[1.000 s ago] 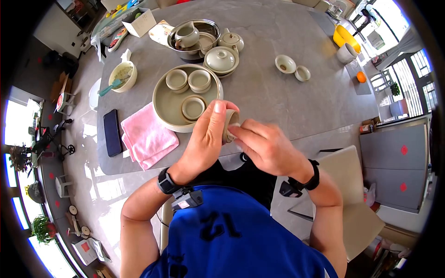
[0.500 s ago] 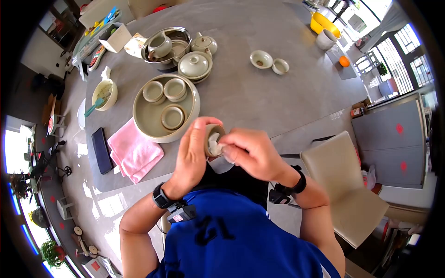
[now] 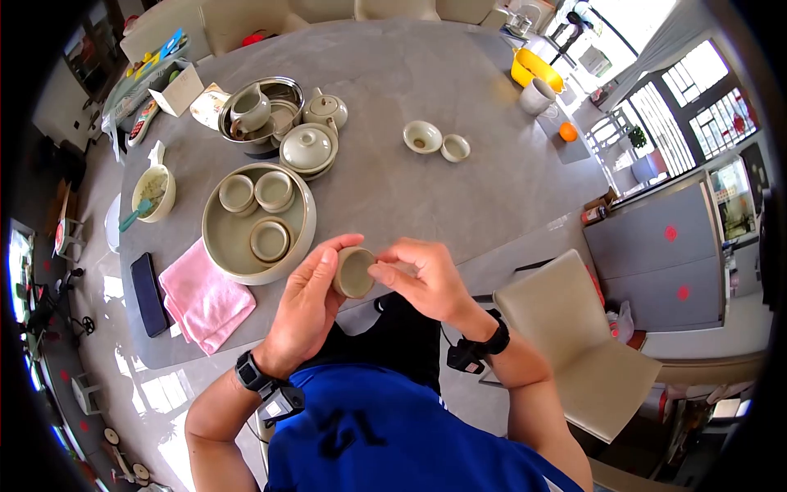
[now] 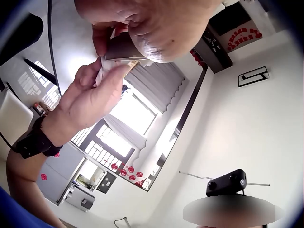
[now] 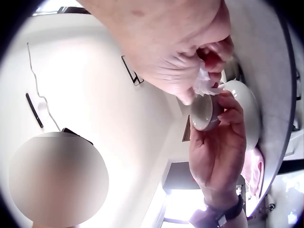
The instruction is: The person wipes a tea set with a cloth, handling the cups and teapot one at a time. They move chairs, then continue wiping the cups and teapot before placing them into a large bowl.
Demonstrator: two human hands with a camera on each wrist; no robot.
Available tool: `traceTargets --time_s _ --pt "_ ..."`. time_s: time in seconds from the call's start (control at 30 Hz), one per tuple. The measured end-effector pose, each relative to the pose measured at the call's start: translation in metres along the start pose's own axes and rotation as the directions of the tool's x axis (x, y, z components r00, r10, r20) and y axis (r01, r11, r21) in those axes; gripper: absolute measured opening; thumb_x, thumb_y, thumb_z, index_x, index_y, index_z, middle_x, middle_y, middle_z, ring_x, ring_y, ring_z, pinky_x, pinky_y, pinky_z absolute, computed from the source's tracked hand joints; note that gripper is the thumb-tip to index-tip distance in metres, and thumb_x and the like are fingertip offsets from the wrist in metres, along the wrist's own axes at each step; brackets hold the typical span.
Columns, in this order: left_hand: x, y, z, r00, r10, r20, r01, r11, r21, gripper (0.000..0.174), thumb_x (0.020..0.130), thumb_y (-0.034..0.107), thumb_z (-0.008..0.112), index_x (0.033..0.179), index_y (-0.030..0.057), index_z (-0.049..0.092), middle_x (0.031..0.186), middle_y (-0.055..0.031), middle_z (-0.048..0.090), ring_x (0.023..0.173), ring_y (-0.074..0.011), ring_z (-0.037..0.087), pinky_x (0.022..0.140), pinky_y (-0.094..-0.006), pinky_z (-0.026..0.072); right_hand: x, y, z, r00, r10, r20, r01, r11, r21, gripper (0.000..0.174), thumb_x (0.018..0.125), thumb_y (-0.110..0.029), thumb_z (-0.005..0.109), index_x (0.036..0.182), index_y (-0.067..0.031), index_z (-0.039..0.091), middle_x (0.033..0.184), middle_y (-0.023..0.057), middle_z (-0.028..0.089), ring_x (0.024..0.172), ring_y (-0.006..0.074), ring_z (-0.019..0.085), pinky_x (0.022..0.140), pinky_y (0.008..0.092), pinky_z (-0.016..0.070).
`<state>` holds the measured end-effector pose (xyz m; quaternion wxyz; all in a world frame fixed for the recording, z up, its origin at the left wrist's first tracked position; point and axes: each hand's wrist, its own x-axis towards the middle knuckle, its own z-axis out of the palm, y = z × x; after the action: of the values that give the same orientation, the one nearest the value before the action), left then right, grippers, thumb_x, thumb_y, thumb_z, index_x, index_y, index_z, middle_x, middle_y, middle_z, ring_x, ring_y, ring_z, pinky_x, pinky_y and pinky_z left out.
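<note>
In the head view the left hand [image 3: 307, 305] grips a small beige cup [image 3: 355, 274] near the table's front edge, its mouth facing up toward the head camera. The right hand [image 3: 426, 280] is at the cup's right rim. A crumpled white tissue [image 5: 204, 81] shows pinched in the right hand's fingers in the right wrist view, touching the cup [image 5: 202, 113]. To the left, a round deep tray [image 3: 215, 256] holds several small cups, among them one [image 3: 270, 240] nearest the hands.
A pink cloth [image 3: 208, 297] and phone [image 3: 148, 295] lie left of the tray. Behind stand a lidded bowl [image 3: 307, 148], a teapot [image 3: 325, 109] and a metal basin [image 3: 283, 84]. Two small vessels, one a bowl [image 3: 422, 137], sit further right. A chair [image 3: 551, 307] stands at right.
The cup has tilted so that its inside faces the head camera. The white tissue seen inside it half a second ago is out of the cup, in the right fingers. The head view has shifted.
</note>
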<state>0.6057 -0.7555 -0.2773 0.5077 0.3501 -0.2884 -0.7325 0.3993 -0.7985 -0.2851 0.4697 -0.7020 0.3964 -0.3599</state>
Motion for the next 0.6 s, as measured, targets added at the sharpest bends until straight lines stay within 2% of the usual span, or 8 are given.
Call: traceTargets --time_s 0.03,0.13,0.27,0.3,0.37,0.47,0.5,0.6 --pt "0.001 -0.003 -0.004 0.999 -0.017 0.046 0.017 1.0 0.004 0.045 0.117 0.032 0.04 0.148 0.0016 0.052 0.129 -0.0064 0.064 0.118 -0.0132 0.061 0.103 -0.0351 0.0521 0.001 -0.002 -0.001 1.0 -0.003 0.012 0.003 0.998 -0.063 0.017 0.097 -0.012 0.074 0.096 0.005 0.073 0.085 0.0137 0.073 0.072 0.0166 0.069 0.059 0.0316 0.052" --pt "0.003 -0.004 0.0 0.997 -0.046 0.067 0.046 0.999 0.001 0.046 0.117 0.031 0.04 0.152 0.002 0.048 0.132 -0.0072 0.063 0.118 -0.0146 0.061 0.102 -0.0365 0.0524 0.005 -0.002 -0.007 0.999 0.032 0.033 -0.027 0.991 -0.134 0.018 0.097 -0.012 0.072 0.092 0.0061 0.072 0.08 0.0139 0.071 0.071 0.015 0.068 0.06 0.032 0.0528" --pt "-0.004 0.009 0.003 0.998 -0.048 -0.037 0.054 0.978 0.2 0.051 0.112 0.024 0.051 0.157 0.0023 0.042 0.135 -0.0116 0.06 0.118 -0.0197 0.063 0.101 -0.0371 0.0513 0.02 0.017 -0.05 0.991 0.125 -0.055 -0.132 0.978 -0.159 0.019 0.096 -0.014 0.071 0.09 0.0047 0.073 0.069 0.0078 0.067 0.065 0.0084 0.06 0.056 0.0317 0.0475" --pt "-0.006 0.012 -0.001 0.999 -0.025 -0.023 0.029 0.973 0.229 0.05 0.11 0.023 0.053 0.155 0.0017 0.044 0.133 -0.0121 0.062 0.116 -0.02 0.064 0.099 -0.0362 0.0516 0.026 0.026 -0.067 0.988 0.105 -0.116 -0.118 0.987 -0.113 0.02 0.095 -0.015 0.07 0.089 0.0041 0.073 0.066 0.0055 0.065 0.063 0.0062 0.055 0.054 0.031 0.0445" --pt "-0.012 0.02 -0.016 1.0 0.019 0.007 -0.02 0.957 0.289 0.049 0.107 0.019 0.058 0.151 0.0004 0.048 0.128 -0.0133 0.064 0.111 -0.0206 0.065 0.095 -0.0345 0.0521 0.042 0.036 -0.111 0.97 0.08 -0.229 -0.147 0.944 -0.294 0.024 0.093 -0.018 0.071 0.084 0.0044 0.073 0.061 0.0028 0.061 0.061 0.0048 0.051 0.051 0.0294 0.0386" --pt "-0.025 0.037 -0.034 1.0 0.028 0.01 -0.029 0.947 0.321 0.038 0.106 0.016 0.057 0.14 -0.0018 0.058 0.117 -0.0119 0.069 0.103 -0.0194 0.067 0.09 -0.0326 0.0528 0.071 0.071 -0.177 0.902 0.139 -0.41 -0.297 0.887 -0.353 0.029 0.088 -0.021 0.071 0.075 0.0055 0.071 0.055 0.0018 0.055 0.056 0.0055 0.048 0.049 0.0307 0.0359" --pt "-0.029 0.042 -0.034 0.997 0.071 -0.036 -0.055 0.942 0.331 0.03 0.106 0.016 0.057 0.128 -0.0035 0.065 0.106 -0.0108 0.071 0.097 -0.0182 0.068 0.087 -0.0314 0.0534 0.081 0.079 -0.192 0.882 0.13 -0.454 -0.324 0.866 -0.381 0.03 0.086 -0.021 0.072 0.073 0.0057 0.071 0.054 0.0015 0.053 0.055 0.0062 0.048 0.049 0.0316 0.0355" --pt "-0.039 0.058 -0.049 0.99 0.126 -0.07 -0.087 0.912 0.401 0.028 0.106 0.015 0.057 0.124 -0.0043 0.067 0.105 -0.0109 0.072 0.095 -0.017 0.068 0.086 -0.0305 0.0534 0.105 0.104 -0.22 0.872 0.16 -0.463 -0.359 0.851 -0.383 0.031 0.082 -0.023 0.073 0.072 0.006 0.071 0.054 0.0018 0.053 0.053 0.008 0.049 0.048 0.0325 0.0353"
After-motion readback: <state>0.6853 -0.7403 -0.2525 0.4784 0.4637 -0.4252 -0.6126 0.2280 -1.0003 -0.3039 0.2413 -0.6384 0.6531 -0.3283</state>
